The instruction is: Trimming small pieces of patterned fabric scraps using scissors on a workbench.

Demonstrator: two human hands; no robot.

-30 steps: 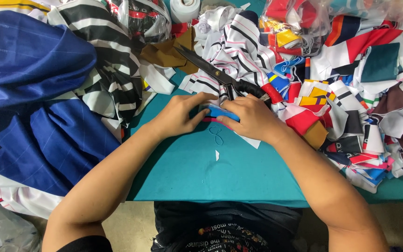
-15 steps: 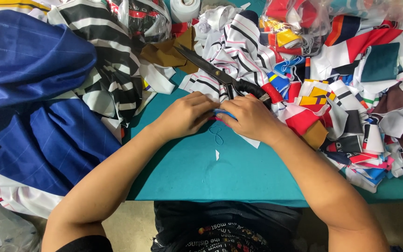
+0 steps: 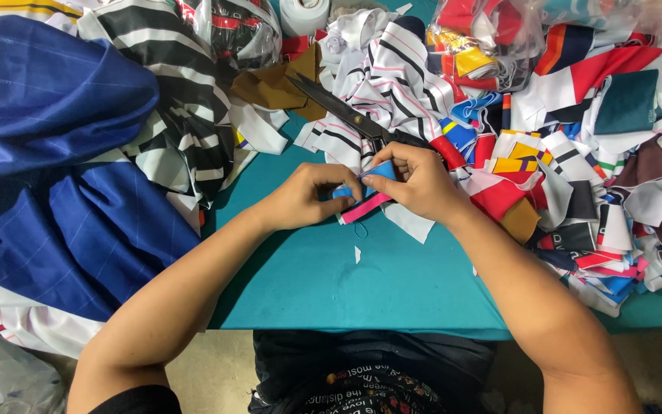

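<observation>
Fingers of left hand [image 3: 304,201] and right hand [image 3: 415,182] pinch together on a small blue-and-pink fabric scrap [image 3: 368,201].

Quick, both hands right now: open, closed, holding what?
Left hand: closed, fingers pinching the small blue and pink fabric piece.
Right hand: closed, pinching the same fabric piece from the other side.

Two clear plastic bags lie at the far edge of the table [image 3: 392,284]. The left bag [image 3: 235,31] holds red and black cloth. The right bag [image 3: 484,38] holds red and yellow pieces.
</observation>
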